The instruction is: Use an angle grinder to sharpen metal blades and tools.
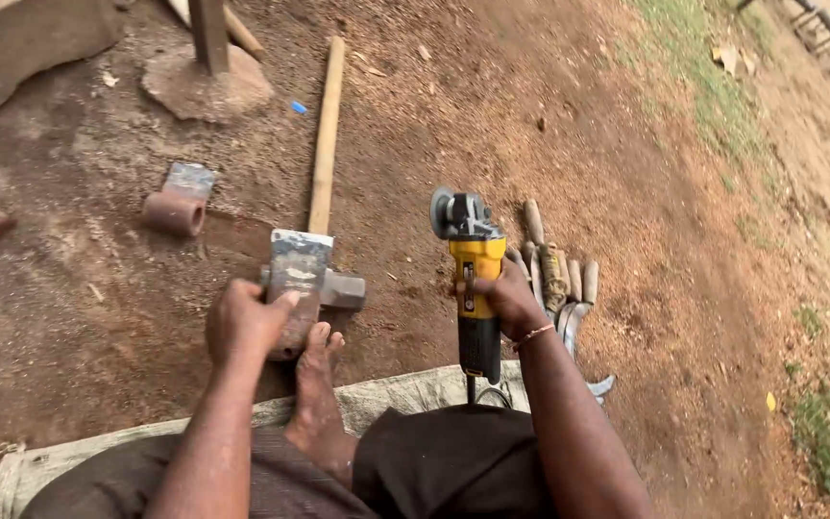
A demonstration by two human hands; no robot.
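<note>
- Lying flat on the brown dirt ground (626, 192) is an axe head (298, 279), a wide grey metal blade, dull and scuffed, with a pale worn patch.
- Its long wooden handle (326, 135) runs away from the person, toward the top edge of the ground, so the long line of the axe points straight up the picture.
- The left hand (242, 322) is the nearer one. It sits on the blade's near left corner, fingers curled and pressed on the metal, thumb on top.
- A bare foot (314, 384) presses on the blade's near end, just beside that hand.
- The right hand (511, 303) is a little apart, to the right of the axe head. Its fingers are wrapped tight round a yellow and black grinder (477, 288).
- The grinder stands upright, with its grey round disc end up and turned toward the axe head.
- Just behind the right hand lies a bunch of old tools (559, 274) with pale handles.
- Over by the left edge of the ground sits another small axe head (180, 202), rusty, with a round hole.
- A rough cloth sack (396, 394) lies under the person.
</note>
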